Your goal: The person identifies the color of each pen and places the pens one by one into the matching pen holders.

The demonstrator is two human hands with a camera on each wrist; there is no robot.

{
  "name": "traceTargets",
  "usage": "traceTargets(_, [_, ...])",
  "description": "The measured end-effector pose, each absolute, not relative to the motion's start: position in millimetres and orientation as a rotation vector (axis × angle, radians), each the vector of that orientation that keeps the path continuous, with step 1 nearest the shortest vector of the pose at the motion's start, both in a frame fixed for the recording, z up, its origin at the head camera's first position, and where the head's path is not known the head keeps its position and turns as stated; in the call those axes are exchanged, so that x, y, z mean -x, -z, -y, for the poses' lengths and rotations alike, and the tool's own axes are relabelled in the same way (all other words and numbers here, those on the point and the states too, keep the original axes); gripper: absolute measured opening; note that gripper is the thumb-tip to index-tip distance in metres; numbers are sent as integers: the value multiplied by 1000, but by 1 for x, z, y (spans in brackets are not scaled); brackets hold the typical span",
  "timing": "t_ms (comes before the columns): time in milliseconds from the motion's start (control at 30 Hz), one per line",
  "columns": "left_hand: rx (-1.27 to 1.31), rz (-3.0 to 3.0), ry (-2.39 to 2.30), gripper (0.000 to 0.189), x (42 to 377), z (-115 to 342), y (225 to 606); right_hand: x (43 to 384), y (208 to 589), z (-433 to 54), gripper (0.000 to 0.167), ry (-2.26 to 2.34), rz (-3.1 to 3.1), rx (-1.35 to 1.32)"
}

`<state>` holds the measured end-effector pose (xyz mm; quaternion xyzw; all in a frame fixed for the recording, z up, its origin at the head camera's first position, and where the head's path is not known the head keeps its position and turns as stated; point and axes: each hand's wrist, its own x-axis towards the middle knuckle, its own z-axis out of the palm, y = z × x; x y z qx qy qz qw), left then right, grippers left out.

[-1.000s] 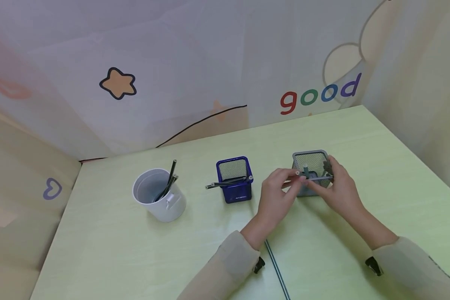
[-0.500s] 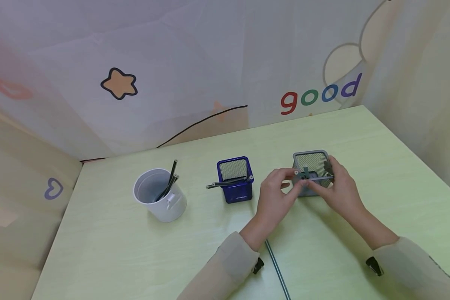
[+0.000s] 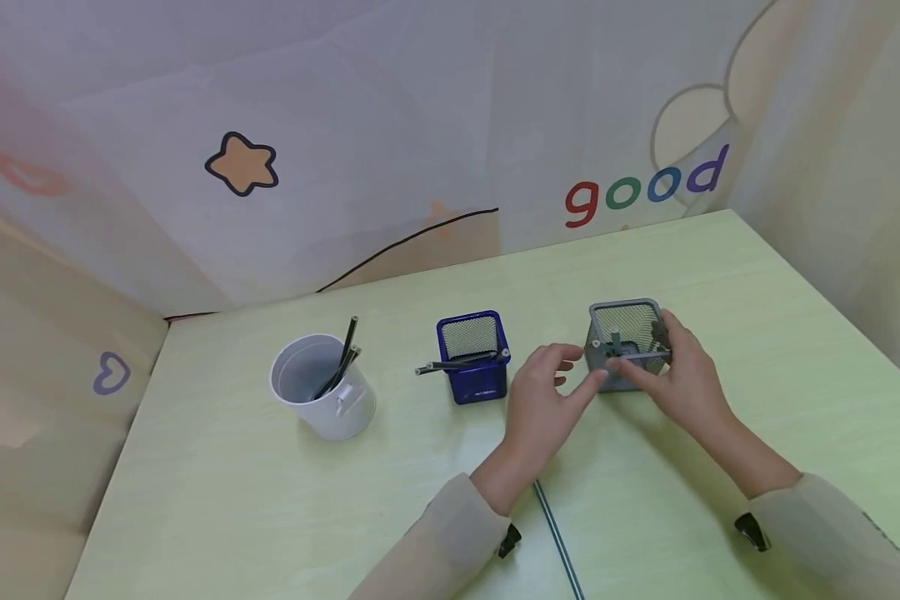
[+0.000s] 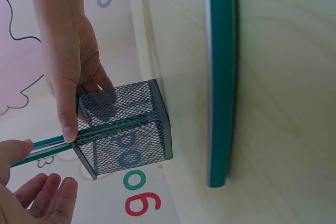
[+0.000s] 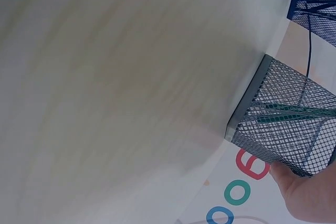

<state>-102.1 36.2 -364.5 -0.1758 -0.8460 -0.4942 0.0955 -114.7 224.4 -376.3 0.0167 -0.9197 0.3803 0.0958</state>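
My right hand [image 3: 686,383] grips the grey mesh pen holder [image 3: 621,383] at its right side, the thumb lying across the near rim. Green pencils [image 4: 55,151] stick out of the holder's mouth in the left wrist view, and their ends show inside it from above. Just left of the holder is my left hand [image 3: 540,404], thumb and forefinger spread apart with nothing between them. In the left wrist view its thumb overlaps the pencils' outer ends. The right wrist view shows the pencils through the mesh, leaning inside the holder.
A blue mesh pen holder [image 3: 477,386] with dark pencils laid across its rim stands left of my hands. Farther left is a white cup [image 3: 348,417] holding several dark pencils [image 3: 337,379]. Green pencils [image 3: 558,537] lie on the table below my left wrist.
My left thumb and fingers have come off the pencil ends, spread apart and drawn back slightly to the left. The right hand keeps holding the grey pen holder in the same place.
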Motion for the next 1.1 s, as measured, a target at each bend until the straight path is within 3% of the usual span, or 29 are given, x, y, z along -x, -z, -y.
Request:
traceTargets(433, [436, 2626, 1404, 27, 93, -17, 361, 117, 372, -224, 96, -1147, 2763, 2])
traceTargets(767, [292, 2757, 1379, 32, 81, -9, 357, 117, 375, -224, 93, -1159, 2739, -18])
traceTargets(1100, [218, 2795, 1201, 24, 68, 2, 361, 113, 376, -224, 92, -1163, 2736, -18])
